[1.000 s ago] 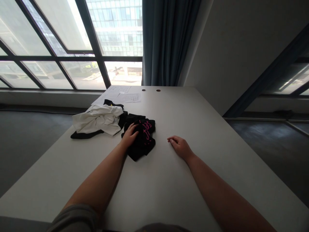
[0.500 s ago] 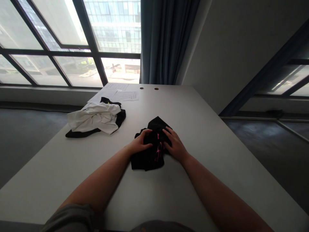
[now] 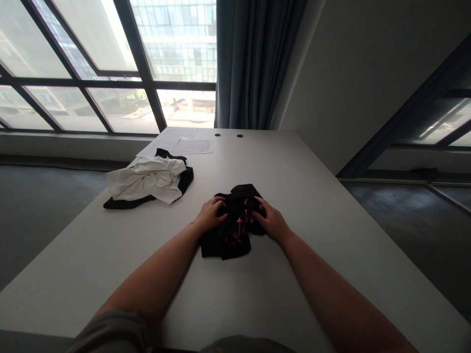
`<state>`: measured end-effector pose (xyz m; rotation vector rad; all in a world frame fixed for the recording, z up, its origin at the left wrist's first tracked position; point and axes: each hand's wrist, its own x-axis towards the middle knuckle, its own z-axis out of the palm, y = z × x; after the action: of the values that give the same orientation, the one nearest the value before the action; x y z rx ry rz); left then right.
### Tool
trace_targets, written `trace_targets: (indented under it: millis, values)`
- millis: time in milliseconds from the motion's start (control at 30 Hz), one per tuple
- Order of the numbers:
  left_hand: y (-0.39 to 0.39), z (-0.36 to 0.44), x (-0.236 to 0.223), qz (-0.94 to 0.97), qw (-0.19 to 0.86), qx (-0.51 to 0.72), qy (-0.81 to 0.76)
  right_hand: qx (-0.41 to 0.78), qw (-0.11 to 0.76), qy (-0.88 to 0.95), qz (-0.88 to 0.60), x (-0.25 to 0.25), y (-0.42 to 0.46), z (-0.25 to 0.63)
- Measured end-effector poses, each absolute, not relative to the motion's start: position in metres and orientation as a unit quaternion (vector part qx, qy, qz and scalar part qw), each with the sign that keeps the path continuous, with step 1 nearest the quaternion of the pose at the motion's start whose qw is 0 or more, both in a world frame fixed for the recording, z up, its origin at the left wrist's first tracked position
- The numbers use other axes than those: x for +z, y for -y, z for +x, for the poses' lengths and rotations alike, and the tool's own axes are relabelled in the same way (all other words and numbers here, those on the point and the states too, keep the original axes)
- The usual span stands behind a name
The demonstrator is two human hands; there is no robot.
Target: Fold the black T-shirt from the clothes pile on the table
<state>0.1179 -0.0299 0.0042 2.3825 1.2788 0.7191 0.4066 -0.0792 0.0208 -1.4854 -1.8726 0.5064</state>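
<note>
A crumpled black garment with a pink print (image 3: 235, 242) lies on the white table in front of me. My left hand (image 3: 212, 214) grips its left side, thumb and fingers closed around bunched cloth. On the opposite side, my right hand (image 3: 273, 219) holds the fabric the same way, its fingertips partly sunk in the folds. Between the two hands the pink print shows, creased. The garment's exact kind cannot be made out while it is bunched up.
A heap of white clothing (image 3: 147, 179) with black cloth (image 3: 186, 180) under it lies at the table's left edge. Behind it are printed paper sheets (image 3: 193, 146). Two round holes pierce the far end of the white table (image 3: 312, 245). A curtain (image 3: 250, 63) hangs beyond.
The garment's far corner has folded down and shifted right, and more of the pink print shows. My hands have moved slightly apart, the left to the left, the right to the right.
</note>
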Motion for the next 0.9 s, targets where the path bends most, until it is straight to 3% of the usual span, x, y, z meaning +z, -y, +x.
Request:
trace_targets:
  millis: [100,300,900]
  values:
    - [0.027,0.116,0.003,0.853,0.169,0.241,-0.431,0.203,0.332,0.71,-0.587,0.021,0.079,0.41]
    - [0.028,0.115,0.003,0.856,0.173,0.233,-0.428,0.219,0.399,0.677,-0.579,0.014,0.075,0.414]
    - [0.029,0.115,0.007,0.848,0.187,0.244,-0.431,0.183,0.403,0.664,-0.603,0.009,0.075,0.413]
